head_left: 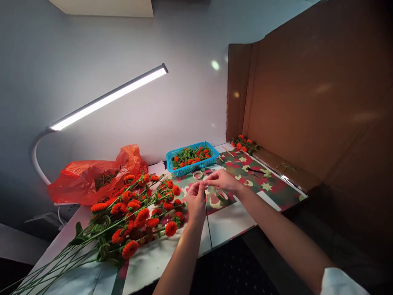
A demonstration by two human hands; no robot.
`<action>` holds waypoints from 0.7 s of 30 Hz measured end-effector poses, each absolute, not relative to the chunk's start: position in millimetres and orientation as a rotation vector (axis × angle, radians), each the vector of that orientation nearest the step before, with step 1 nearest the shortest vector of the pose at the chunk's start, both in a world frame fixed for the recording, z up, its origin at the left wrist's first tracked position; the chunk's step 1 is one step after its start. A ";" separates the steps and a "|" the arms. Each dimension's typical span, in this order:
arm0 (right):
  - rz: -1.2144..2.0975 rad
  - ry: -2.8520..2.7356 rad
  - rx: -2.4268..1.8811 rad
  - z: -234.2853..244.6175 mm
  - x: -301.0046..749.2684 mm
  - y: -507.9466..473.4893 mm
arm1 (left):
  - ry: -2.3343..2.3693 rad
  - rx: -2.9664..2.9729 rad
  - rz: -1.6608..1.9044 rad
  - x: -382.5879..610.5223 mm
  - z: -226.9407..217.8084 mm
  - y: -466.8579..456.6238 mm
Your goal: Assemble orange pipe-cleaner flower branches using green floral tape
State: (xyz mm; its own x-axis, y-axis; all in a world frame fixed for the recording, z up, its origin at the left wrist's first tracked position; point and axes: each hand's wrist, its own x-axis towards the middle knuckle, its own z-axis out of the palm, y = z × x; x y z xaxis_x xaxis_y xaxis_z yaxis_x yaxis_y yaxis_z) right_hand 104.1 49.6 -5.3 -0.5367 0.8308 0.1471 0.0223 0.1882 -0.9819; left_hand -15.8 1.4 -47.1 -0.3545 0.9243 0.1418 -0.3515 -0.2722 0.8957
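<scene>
My left hand (195,200) is closed in a pinch on the top of a thin dark wire stem (208,223) that hangs down toward me. My right hand (221,180) is also pinched at the stem's top end, fingertips meeting the left hand's. What sits at the stem's tip is too small to make out. Just left of my hands lies a pile of orange pompom flowers on green stems (135,209). A small roll of tape (198,175) lies just beyond my fingers, and another ring (221,194) sits under my right wrist.
A blue basket (211,160) with orange buds and green pieces stands behind my hands. An orange plastic bag (92,176) lies at the back left under a lit desk lamp (107,98). A cardboard wall (307,94) closes the right side. Dark scissors (254,171) lie on the patterned paper (276,184).
</scene>
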 end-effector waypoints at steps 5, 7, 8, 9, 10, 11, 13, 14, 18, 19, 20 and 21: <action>1.442 -1.689 -0.777 -7.3 101.1 48.7 | 0.941 0.803 1.786 -15.7 -47.2 2.3; 1.470 -1.654 -0.754 -9.6 99.9 49.5 | 0.891 0.754 1.774 -15.4 -47.0 2.5; 1.478 -1.633 -0.749 -11.0 99.4 50.0 | 0.871 0.736 1.766 -15.3 -46.8 2.6; 1.479 -1.613 -0.748 -12.4 98.8 50.4 | 0.858 0.724 1.759 -15.1 -46.6 2.6; 1.478 -1.595 -0.748 -13.9 98.3 50.7 | 0.853 0.722 1.755 -14.9 -46.3 2.7; 1.476 -1.582 -0.747 -15.3 97.8 50.9 | 0.852 0.723 1.752 -14.8 -46.1 2.7; 1.476 -1.568 -0.743 -17.2 97.3 50.6 | 0.849 0.721 1.751 -14.8 -46.0 2.9; 1.479 -1.567 -0.740 -17.4 97.6 50.2 | 0.849 0.718 1.751 -14.8 -46.0 2.9; 1.485 -1.603 -0.734 -10.6 102.4 46.6 | 0.854 0.698 1.765 -15.0 -46.0 1.8; 1.489 -1.623 -0.724 -7.5 104.1 45.4 | 0.856 0.697 1.767 -14.9 -45.9 1.2; 1.492 -1.644 -0.711 -4.3 105.7 44.2 | 0.855 0.699 1.766 -14.8 -45.7 0.5; 1.498 -1.668 -0.691 -1.4 106.9 43.1 | 0.854 0.703 1.765 -14.6 -45.3 -0.2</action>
State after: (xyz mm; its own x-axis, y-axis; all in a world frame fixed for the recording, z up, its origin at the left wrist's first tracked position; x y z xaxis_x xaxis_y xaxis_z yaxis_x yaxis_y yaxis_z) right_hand 106.9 43.1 -1.4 -0.5525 0.8120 0.1883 -0.1001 0.1597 -0.9821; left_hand -14.6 -0.2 -45.3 -0.3203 0.9448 0.0688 -0.5328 -0.2397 0.8116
